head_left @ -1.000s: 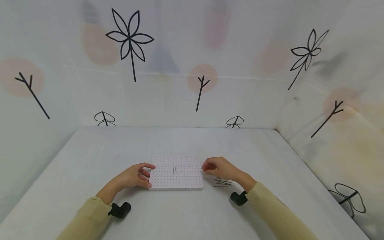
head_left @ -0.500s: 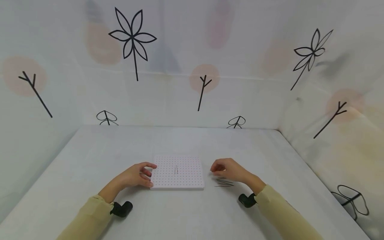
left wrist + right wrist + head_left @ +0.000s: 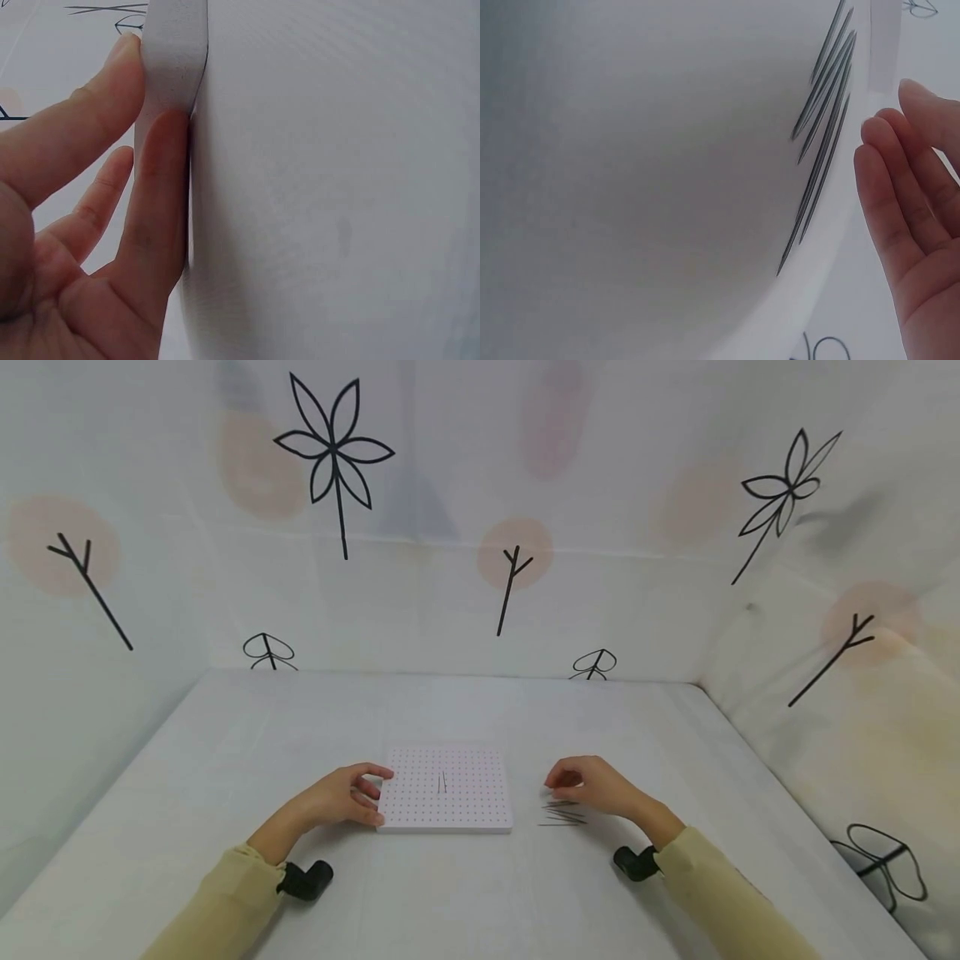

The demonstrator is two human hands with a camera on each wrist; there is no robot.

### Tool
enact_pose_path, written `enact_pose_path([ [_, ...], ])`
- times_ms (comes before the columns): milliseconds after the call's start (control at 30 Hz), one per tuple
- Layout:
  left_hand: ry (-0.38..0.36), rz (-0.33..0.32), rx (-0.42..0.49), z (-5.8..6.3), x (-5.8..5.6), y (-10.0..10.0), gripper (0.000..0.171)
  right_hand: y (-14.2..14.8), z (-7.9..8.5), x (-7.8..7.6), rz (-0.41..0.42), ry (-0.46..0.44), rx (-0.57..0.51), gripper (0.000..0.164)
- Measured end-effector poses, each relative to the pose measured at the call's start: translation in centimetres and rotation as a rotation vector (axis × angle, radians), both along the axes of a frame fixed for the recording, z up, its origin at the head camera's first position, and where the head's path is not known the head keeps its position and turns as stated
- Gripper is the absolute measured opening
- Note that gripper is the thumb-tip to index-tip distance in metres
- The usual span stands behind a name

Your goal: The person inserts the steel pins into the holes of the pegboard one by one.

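Note:
A white pegboard (image 3: 480,810) with a grid of small holes lies on the table. Two thin metal pins (image 3: 442,783) stand near its middle, slightly unparallel. At the board's left edge rests my left hand (image 3: 345,795), fingers spread and fairly straight; the left wrist view shows the fingertips against the board's side (image 3: 176,52). Right of the board, my right hand (image 3: 592,783) hovers above the table with loosely bent fingers and nothing visible between them. Several loose dark metal pins (image 3: 562,814), pointed at the ends, lie just below it; the right wrist view shows these pins (image 3: 821,142) apart from the fingers.
The table (image 3: 450,902) has a white cover. Behind it and along both sides hangs pale cloth (image 3: 420,602) with printed flowers and twigs. Each wrist carries a small black camera, one on the left (image 3: 307,881) and one on the right (image 3: 636,863).
My right hand has moved right, from beside the board's right edge to over the loose pins. My left hand stays at the board's left edge. The head view has shifted slightly.

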State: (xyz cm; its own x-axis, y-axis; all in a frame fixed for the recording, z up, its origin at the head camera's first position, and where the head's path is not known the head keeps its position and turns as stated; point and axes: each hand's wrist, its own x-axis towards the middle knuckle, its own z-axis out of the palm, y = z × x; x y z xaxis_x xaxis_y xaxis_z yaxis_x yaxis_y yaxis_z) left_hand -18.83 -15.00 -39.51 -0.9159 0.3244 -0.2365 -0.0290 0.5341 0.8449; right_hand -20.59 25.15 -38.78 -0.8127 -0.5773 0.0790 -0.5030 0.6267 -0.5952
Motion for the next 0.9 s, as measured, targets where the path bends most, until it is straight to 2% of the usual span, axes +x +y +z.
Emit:
enact_pose_path([
  [133, -0.001, -0.002, 0.002, 0.0, 0.0, 0.0, 0.065, 0.6, 0.0, -0.1, -0.002, 0.01, 0.0, 0.011],
  [467, 0.0, 0.004, -0.013, 0.0, -0.1, 0.0, 0.066, 1.5, 0.1, -0.6, -0.054, -0.044, 0.047, 0.011],
  [667, -0.009, 0.013, -0.014, -0.1, -0.1, 0.1, 0.066, 1.6, -0.5, -1.0, -0.031, -0.055, 0.057, 0.01],
  [900, -0.014, 0.025, -0.029, -0.1, -0.1, 0.1, 0.065, 1.5, -0.4, -1.4, -0.03, -0.098, 0.093, 0.008],
])
